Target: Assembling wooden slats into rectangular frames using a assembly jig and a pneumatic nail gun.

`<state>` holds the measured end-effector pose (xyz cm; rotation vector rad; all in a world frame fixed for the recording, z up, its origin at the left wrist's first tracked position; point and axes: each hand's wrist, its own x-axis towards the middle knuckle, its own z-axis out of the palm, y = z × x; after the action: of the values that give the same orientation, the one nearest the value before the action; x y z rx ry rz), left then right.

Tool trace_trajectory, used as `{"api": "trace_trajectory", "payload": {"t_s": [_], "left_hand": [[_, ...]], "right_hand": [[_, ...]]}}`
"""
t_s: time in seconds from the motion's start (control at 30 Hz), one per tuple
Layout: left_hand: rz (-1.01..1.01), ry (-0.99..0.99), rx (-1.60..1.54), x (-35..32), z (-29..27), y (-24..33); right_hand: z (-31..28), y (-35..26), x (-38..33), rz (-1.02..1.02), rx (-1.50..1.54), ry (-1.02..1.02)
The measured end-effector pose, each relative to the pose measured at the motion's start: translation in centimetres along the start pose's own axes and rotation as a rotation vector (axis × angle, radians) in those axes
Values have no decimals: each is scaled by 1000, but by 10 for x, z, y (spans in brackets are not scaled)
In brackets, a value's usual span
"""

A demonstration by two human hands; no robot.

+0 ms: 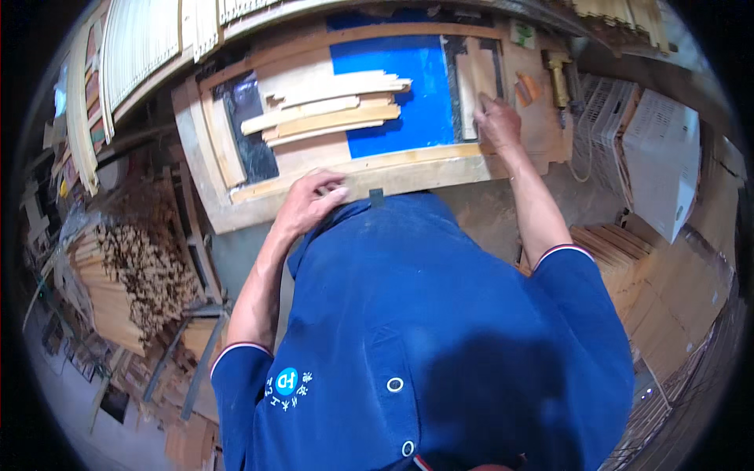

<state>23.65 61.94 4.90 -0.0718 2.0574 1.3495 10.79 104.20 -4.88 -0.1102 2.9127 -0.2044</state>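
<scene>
A low wooden-framed worktable stands before me, with a blue sheet set in its middle. Several pale wooden strips lie crosswise in a loose pile, partly over the blue sheet. My left hand rests at the table's near edge, loosely curled, fingers and thumb apart, nothing seen in it. At the right end of the frame my right hand has its fingers closed at the side of a short wooden strip that points away from me. Its fingertips are partly hidden.
A brass-coloured air tool with a hose lies at the table's right end, near an orange-brown piece. White plastic crates stand to the right. Bundled wood sticks are stacked on the left, and long strips line the far side.
</scene>
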Motion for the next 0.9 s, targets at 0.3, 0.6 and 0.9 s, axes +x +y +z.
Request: {"api": "trace_trajectory", "payload": {"t_s": [0.3, 0.6, 0.9], "left_hand": [[313, -272, 114, -40, 28, 92], [429, -183, 21, -103, 29, 96], [497, -268, 6, -139, 30, 73]], "right_hand": [[-21, 1, 23, -58, 212, -90], [-76, -81, -96, -264, 939, -992], [-46, -186, -171, -509, 841, -974]]}}
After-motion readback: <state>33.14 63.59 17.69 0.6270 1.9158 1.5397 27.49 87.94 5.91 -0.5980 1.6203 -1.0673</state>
